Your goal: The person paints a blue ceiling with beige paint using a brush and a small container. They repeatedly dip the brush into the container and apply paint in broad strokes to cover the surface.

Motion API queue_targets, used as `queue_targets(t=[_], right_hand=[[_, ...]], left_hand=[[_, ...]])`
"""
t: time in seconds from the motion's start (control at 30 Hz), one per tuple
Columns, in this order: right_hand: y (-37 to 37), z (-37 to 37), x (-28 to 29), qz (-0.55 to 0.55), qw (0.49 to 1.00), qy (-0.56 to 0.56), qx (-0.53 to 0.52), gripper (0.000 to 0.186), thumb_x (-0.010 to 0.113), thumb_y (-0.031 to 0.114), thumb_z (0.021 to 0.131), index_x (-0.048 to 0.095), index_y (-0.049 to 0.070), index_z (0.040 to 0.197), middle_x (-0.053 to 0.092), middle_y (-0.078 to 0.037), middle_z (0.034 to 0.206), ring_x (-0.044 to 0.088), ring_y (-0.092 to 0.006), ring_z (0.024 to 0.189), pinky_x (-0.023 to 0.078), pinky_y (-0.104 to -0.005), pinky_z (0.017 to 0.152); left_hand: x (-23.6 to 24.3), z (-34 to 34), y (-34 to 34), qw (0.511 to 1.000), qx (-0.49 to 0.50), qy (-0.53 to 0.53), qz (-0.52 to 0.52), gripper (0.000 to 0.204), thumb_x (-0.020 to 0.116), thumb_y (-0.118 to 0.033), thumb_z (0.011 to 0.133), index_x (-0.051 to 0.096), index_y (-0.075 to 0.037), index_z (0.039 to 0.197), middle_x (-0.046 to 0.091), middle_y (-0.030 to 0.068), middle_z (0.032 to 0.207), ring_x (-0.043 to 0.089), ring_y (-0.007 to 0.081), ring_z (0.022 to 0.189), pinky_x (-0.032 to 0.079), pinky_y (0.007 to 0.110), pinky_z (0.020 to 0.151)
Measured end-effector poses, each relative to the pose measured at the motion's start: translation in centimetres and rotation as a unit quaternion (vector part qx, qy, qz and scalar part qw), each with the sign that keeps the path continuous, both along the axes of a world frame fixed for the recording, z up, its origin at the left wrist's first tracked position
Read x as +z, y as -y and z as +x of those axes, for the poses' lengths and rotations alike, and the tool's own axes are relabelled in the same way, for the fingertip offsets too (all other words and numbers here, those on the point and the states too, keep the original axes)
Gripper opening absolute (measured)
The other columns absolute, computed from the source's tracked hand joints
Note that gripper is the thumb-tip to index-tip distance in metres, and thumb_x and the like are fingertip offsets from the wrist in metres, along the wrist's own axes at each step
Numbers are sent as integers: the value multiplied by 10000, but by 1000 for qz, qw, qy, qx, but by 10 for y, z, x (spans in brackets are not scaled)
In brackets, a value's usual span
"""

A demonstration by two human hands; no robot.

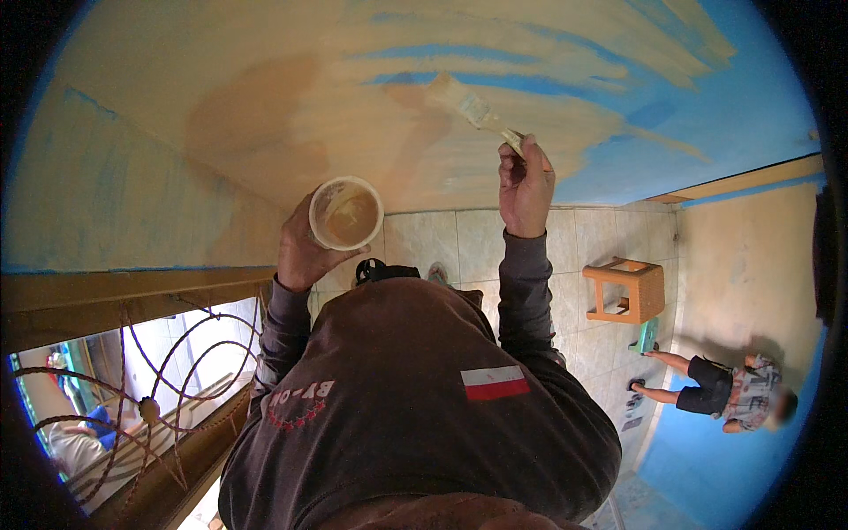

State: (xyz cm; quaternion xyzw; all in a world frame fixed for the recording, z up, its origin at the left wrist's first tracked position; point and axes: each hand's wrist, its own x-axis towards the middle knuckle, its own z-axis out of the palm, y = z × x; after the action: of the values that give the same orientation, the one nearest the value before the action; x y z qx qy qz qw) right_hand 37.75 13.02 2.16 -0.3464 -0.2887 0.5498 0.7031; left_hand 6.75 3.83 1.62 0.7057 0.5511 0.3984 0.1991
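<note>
My left hand (299,246) is wrapped round a white plastic tub (346,213) with some tan paint in it. In my right hand (527,190) is a paintbrush (477,112), gripped by its handle, its paint-caked bristles up against or close to the wall; I cannot tell whether they touch. Tan paint covers much of the wall (291,97) ahead, with streaks of blue showing through near the brush. Farther right the wall stays a solid blue (742,132). The tub is held away from the wall, lower than the brush and to its left.
On the tiled floor (565,230) to the right stands an orange plastic stool (632,291). Beyond it, another person (738,389) is by the side wall, near a green object (649,334). At the left is a wood-framed window (132,283) with a twisted metal grille (150,409).
</note>
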Motion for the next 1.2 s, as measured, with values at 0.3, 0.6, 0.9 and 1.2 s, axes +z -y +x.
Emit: queue_targets(t=[0.3, 0.6, 0.9, 1.2], right_hand=[[11, -4, 13, 39, 994, 104, 5, 319, 619, 293, 984, 698, -15, 1014, 675, -80, 757, 466, -47, 560, 335, -202, 470], [30, -13, 54, 111, 901, 382, 175, 224, 672, 201, 942, 725, -14, 977, 708, -76, 765, 644, -95, 661, 493, -234, 565], [25, -47, 64, 194, 724, 615, 246, 308, 691, 331, 903, 721, 44, 1010, 682, -146, 833, 665, -253, 692, 537, -348, 666], [28, -59, 57, 268, 627, 688, 251, 288, 656, 346, 896, 718, 113, 1053, 675, -135, 869, 640, -310, 853, 530, -426, 744]], left_hand=[[-6, 8, -12, 999, 7, -40, 21, 835, 954, -330, 593, 573, -19, 1267, 656, 161, 1197, 662, 294, 1088, 541, 403, 928], [-10, 29, -22, 998, -23, 43, 30, 807, 944, -269, 619, 557, -32, 1287, 629, 149, 1242, 631, 285, 1132, 511, 383, 983], [-7, 37, -15, 996, -58, 51, -37, 799, 930, -223, 629, 559, -37, 1311, 622, 129, 1257, 610, 269, 1152, 494, 364, 989], [-15, 41, -6, 996, -87, 26, 4, 808, 916, -240, 637, 546, -57, 1332, 605, 129, 1282, 606, 285, 1143, 502, 379, 980]])
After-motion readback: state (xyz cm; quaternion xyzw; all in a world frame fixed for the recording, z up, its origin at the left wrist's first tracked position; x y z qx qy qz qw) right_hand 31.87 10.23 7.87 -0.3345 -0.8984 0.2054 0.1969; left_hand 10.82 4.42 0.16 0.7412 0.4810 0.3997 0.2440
